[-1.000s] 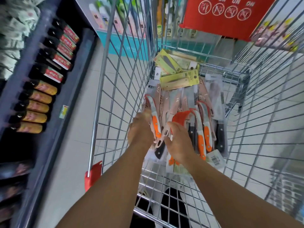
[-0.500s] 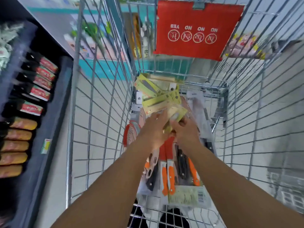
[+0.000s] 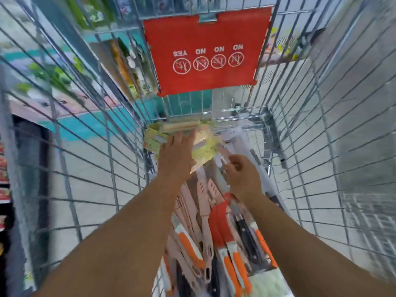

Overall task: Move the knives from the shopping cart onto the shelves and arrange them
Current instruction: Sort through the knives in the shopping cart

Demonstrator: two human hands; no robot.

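Note:
Packaged knives fill the wire shopping cart (image 3: pixel 300 146). Yellow-green card packs (image 3: pixel 205 153) lie at its far end. Pink knives (image 3: pixel 203 202), orange-handled knives (image 3: pixel 233 269) and black-handled knives (image 3: pixel 246 232) lie nearer to me. My left hand (image 3: pixel 175 155) reaches forward, its fingers stretched flat over the yellow-green packs. My right hand (image 3: pixel 242 174) is beside it with fingers curled, pinching the edge of a clear-wrapped white-handled knife pack (image 3: pixel 219 160). The picture is blurred by motion.
A red plastic flap (image 3: pixel 205 56) with YES/NO symbols hangs on the cart's far wall. The cart's wire sides rise close on both sides of my arms. A dark shelf edge with red-labelled goods (image 3: pixel 3 163) shows at far left. Pale floor tiles lie below.
Both hands moved from the orange-handled knives toward the cart's far end. They held a yellow-green pack together; now the left lies on the yellow-green packs and the right has dropped to a clear pack.

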